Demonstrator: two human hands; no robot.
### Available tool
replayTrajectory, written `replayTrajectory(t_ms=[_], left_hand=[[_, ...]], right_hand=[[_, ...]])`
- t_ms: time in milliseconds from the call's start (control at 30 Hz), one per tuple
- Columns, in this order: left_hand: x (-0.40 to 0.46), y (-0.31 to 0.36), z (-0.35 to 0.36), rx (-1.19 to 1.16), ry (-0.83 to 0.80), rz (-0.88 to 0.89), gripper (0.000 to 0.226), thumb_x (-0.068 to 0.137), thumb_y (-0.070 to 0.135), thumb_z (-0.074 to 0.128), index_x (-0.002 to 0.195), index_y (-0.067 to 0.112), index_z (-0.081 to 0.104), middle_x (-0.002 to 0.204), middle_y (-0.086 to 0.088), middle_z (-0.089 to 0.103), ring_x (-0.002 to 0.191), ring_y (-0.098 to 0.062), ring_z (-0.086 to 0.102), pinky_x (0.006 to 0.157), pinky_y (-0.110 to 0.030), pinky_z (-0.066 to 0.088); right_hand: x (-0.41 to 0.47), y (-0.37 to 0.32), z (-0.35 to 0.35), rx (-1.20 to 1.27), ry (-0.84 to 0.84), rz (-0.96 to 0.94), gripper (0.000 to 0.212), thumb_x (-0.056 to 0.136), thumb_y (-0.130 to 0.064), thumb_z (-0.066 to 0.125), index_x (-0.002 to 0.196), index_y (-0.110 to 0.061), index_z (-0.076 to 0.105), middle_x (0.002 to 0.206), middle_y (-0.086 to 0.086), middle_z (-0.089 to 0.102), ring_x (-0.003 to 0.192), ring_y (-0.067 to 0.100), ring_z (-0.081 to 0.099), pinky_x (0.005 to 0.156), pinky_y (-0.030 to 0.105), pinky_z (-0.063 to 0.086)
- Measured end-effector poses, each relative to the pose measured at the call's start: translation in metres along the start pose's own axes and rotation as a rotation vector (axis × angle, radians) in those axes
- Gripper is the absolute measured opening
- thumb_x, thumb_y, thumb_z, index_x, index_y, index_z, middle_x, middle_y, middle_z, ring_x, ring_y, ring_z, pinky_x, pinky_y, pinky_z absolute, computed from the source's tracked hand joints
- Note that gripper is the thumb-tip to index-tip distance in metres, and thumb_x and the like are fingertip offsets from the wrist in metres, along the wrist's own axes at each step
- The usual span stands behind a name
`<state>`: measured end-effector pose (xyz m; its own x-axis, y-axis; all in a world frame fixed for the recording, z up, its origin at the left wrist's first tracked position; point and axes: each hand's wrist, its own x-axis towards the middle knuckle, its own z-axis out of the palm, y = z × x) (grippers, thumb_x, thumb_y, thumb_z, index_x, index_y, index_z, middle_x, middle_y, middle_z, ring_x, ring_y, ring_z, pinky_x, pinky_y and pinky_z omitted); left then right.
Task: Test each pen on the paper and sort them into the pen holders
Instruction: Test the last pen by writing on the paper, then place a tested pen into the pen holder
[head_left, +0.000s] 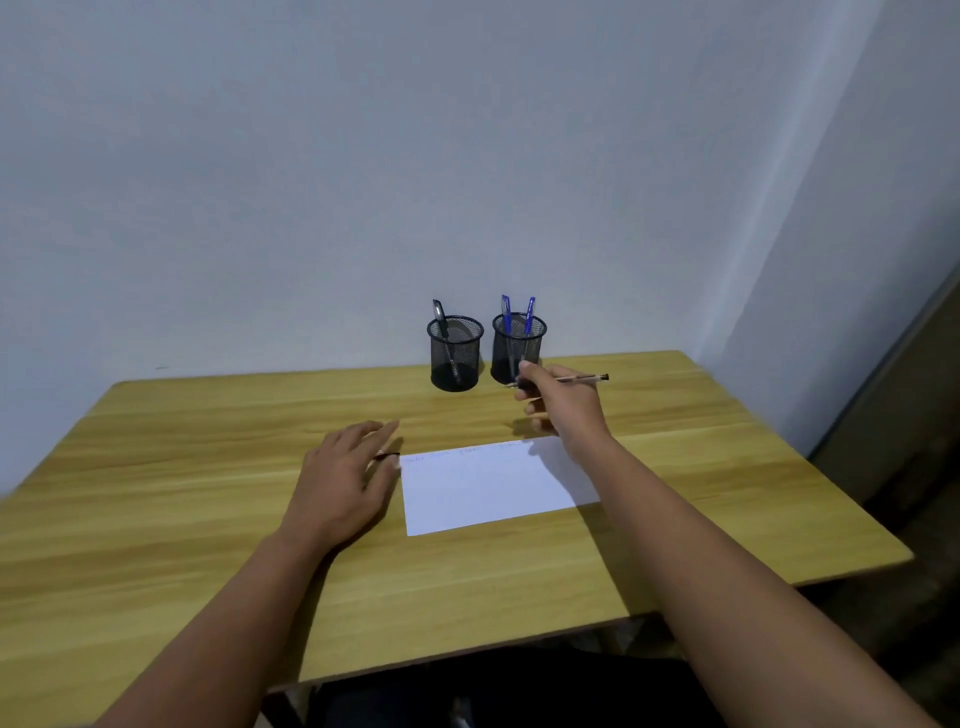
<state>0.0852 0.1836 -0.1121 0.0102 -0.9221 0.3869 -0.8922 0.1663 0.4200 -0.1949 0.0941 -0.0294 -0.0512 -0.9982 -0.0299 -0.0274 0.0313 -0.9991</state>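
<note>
1. Right hand (563, 402) is pinching a clear pen (576, 379) just before the right mesh holder (518, 349).
2. Left hand (347, 480) is lying flat-fingered over another pen (387, 455), beside the paper (493, 486).
3. Left mesh holder (455, 353) is standing alongside.

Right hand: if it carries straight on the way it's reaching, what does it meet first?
Most likely the right pen holder. The right hand, holding a pen, sits just in front of it, though depth is hard to judge.
</note>
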Motion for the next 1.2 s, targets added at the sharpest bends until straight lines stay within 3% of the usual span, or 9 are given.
replayTrajectory(t_ms=[100,267,467,633,733,833,1000,1200], left_hand=[[0.003,-0.007,-0.005,0.117,0.053,-0.107,0.054,0.089,0.048,0.044,0.133,0.026,0.066,0.124,0.001,0.065,0.114,-0.030,0.057,0.091,-0.047,0.046],[0.002,-0.016,-0.010,0.153,0.003,-0.215,0.024,0.090,0.038,0.066,0.111,0.032,0.076,0.112,0.007,0.065,0.110,-0.026,0.055,0.089,-0.044,0.045],[0.006,-0.013,-0.014,0.145,-0.028,-0.238,0.030,0.091,0.050,0.062,0.118,0.041,0.072,0.119,0.012,0.062,0.116,-0.021,0.053,0.093,-0.044,0.041],[0.010,-0.007,-0.014,0.126,-0.062,-0.224,0.033,0.089,0.062,0.060,0.113,0.043,0.073,0.118,0.014,0.061,0.119,-0.018,0.050,0.093,-0.044,0.038],[0.011,-0.005,-0.011,0.119,-0.045,-0.222,0.020,0.092,0.055,0.062,0.104,0.044,0.074,0.113,0.016,0.062,0.115,-0.017,0.051,0.089,-0.041,0.036],[0.013,-0.002,-0.014,0.027,-0.008,-0.235,0.005,0.093,0.046,0.066,0.092,0.044,0.071,0.100,0.019,0.066,0.108,-0.015,0.058,0.088,-0.041,0.040],[0.021,0.007,-0.027,-0.340,0.111,-0.281,0.005,0.091,0.035,0.073,0.087,0.038,0.072,0.088,0.020,0.072,0.093,-0.006,0.067,0.086,-0.040,0.055],[0.033,0.031,-0.048,-0.481,0.106,-0.173,0.005,0.092,0.023,0.074,0.092,0.027,0.076,0.093,0.016,0.074,0.097,-0.002,0.067,0.080,-0.022,0.045]], right_hand=[[-0.007,-0.005,0.006,0.030,-0.099,0.052,0.014,0.101,-0.016,0.069,0.098,-0.006,0.077,0.083,0.011,0.077,0.058,0.015,0.062,0.048,0.023,0.051],[-0.018,0.005,0.024,-0.015,-0.153,0.038,0.007,0.096,-0.008,0.077,0.093,-0.007,0.070,0.080,0.012,0.074,0.052,0.012,0.061,0.048,0.025,0.053],[-0.028,0.016,0.035,0.001,-0.305,0.086,0.018,0.102,-0.014,0.070,0.112,-0.002,0.078,0.099,0.015,0.083,0.070,0.018,0.073,0.059,0.030,0.061],[-0.030,0.023,0.037,-0.017,-0.259,0.054,0.020,0.096,-0.008,0.078,0.108,0.006,0.074,0.086,0.016,0.079,0.065,0.020,0.070,0.057,0.029,0.061],[-0.030,0.024,0.035,-0.009,-0.286,0.063,0.017,0.097,-0.011,0.078,0.107,0.002,0.078,0.093,0.019,0.081,0.068,0.020,0.070,0.058,0.031,0.061],[-0.030,0.024,0.032,-0.005,-0.302,0.047,0.016,0.097,-0.010,0.076,0.107,0.002,0.078,0.100,0.021,0.081,0.066,0.018,0.071,0.059,0.030,0.061],[-0.030,0.016,0.031,0.011,-0.296,0.004,0.011,0.095,-0.007,0.079,0.100,0.002,0.078,0.088,0.014,0.081,0.062,0.016,0.068,0.054,0.025,0.057],[-0.037,0.000,0.032,0.049,-0.308,-0.059,0.008,0.096,-0.007,0.078,0.099,-0.001,0.080,0.088,0.013,0.080,0.062,0.013,0.068,0.054,0.024,0.057]])
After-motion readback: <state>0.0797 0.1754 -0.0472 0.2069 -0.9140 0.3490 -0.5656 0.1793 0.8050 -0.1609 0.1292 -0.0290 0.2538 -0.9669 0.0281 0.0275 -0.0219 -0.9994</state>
